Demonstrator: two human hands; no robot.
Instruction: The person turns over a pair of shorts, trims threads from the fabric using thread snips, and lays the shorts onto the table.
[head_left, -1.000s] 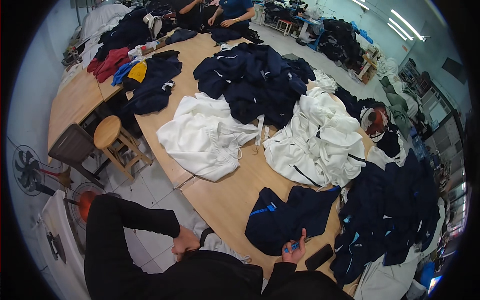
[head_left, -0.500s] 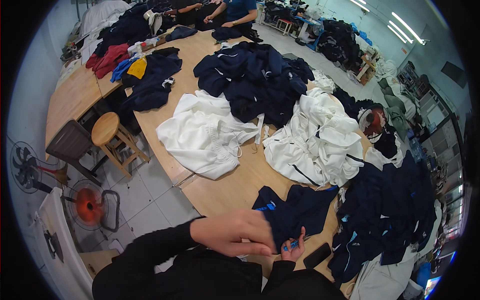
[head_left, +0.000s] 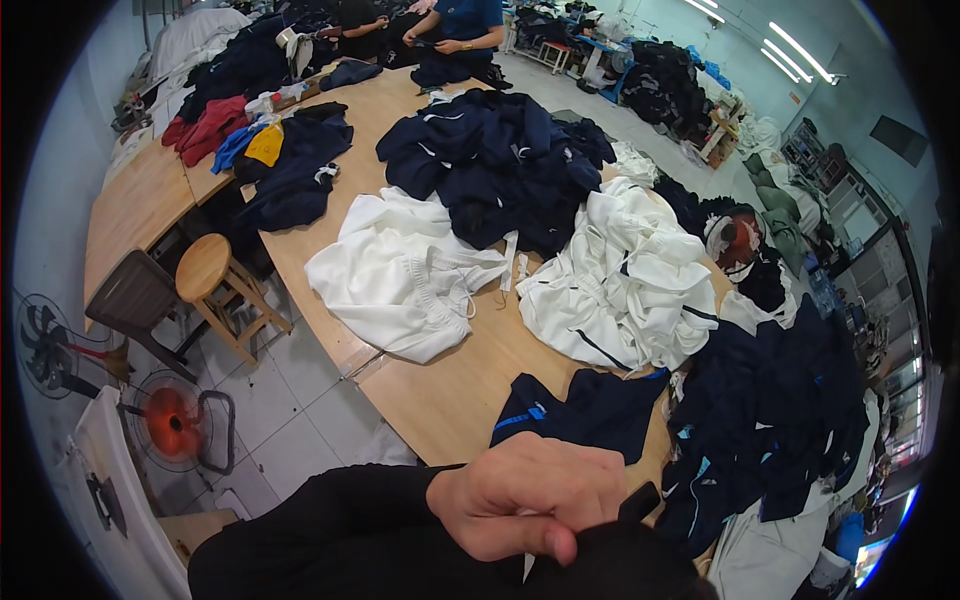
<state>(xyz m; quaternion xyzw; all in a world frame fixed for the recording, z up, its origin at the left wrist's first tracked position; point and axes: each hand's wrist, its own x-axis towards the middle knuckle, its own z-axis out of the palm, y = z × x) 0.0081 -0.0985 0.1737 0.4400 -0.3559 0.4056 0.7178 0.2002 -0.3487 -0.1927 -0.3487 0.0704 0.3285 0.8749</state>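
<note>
My left hand [head_left: 535, 495] reaches across the front of my body with its back turned up. Its fingers are curled in and the thumb is bent. What lies inside the fingers, if anything, is hidden. Just beyond it, a small dark navy garment piece [head_left: 605, 410] with a bright blue strip lies flat on the wooden table [head_left: 440, 400]. My right hand is out of sight behind the left hand and the black sleeves. A black phone [head_left: 640, 500] lies beside my left hand, partly covered.
White garments [head_left: 400, 280] and a second white heap [head_left: 620, 290] lie ahead, with a navy pile [head_left: 500, 160] behind. More navy garments [head_left: 770, 420] hang at the right. A stool [head_left: 205, 265] and a red fan [head_left: 172, 420] stand left. Another person [head_left: 465, 35] works at the far end.
My left hand has moved right and nearer, now covering my right hand, which held a small blue object. The navy piece lies flatter, its lower part hidden. The view has shifted slightly.
</note>
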